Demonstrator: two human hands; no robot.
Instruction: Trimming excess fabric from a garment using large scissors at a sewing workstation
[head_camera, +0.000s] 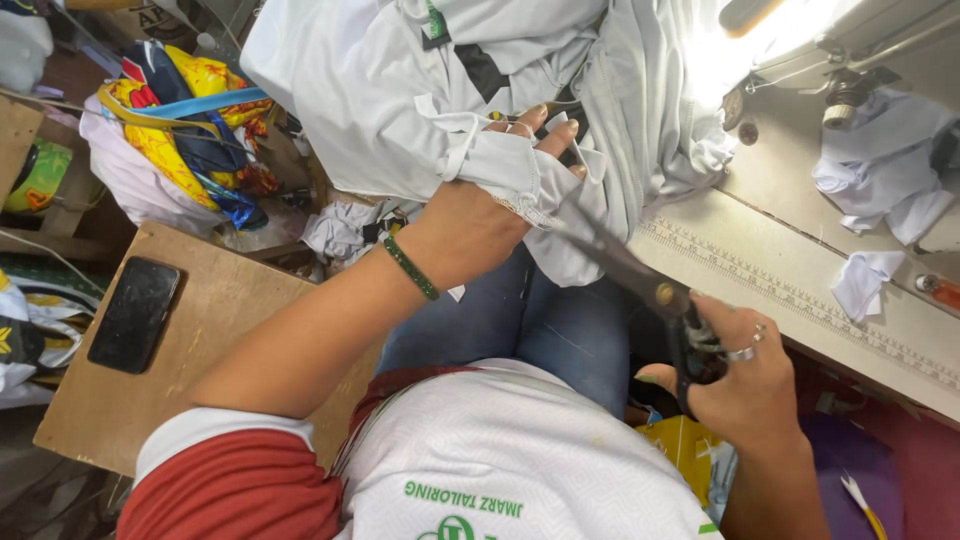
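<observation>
White garment (400, 90) bunched on lap, left hand (470, 225) gripping, scissors (620, 265) at edge

A tailoring workshop: sewing machine (850, 60), table-edge measuring tape (800, 300), fabric scraps (865, 280).

The sewing table (800, 270) runs along the right side and has a pale top. A printed ruler strip (790, 300) lies along its near edge. White cloth scraps (868, 280) rest on it just past the strip, and a larger bundle of white cloth (880, 170) lies farther back. To the left, a wooden board (230, 340) carries a black phone (134, 314), lying flat near its left edge.
</observation>
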